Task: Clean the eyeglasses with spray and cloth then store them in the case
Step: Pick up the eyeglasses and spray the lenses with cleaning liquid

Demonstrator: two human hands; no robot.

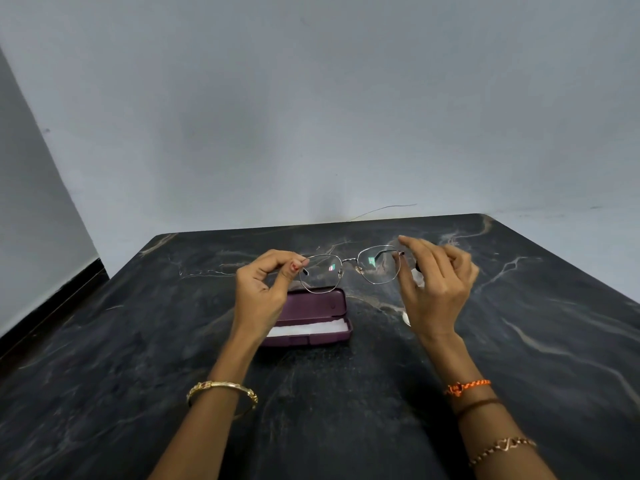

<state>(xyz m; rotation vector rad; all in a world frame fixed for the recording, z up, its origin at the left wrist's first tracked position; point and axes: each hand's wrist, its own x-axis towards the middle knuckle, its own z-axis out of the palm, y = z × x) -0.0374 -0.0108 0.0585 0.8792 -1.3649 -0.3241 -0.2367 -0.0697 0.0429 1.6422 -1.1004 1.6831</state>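
Note:
Thin metal-rimmed eyeglasses (349,268) hang in the air above the table, lenses facing me. My left hand (263,289) pinches the left end of the frame between thumb and forefinger. My right hand (433,282) holds the right end at the hinge with its fingertips. Below the glasses an open purple case (311,306) lies on the table, lid up, with a white cloth (308,329) inside. A small white object (407,318), mostly hidden behind my right hand, stands on the table; I cannot tell what it is.
The dark marble table (346,393) ends at a grey wall behind. Its left edge drops to the floor by a dark skirting. A thin wire (384,210) lies along the back edge.

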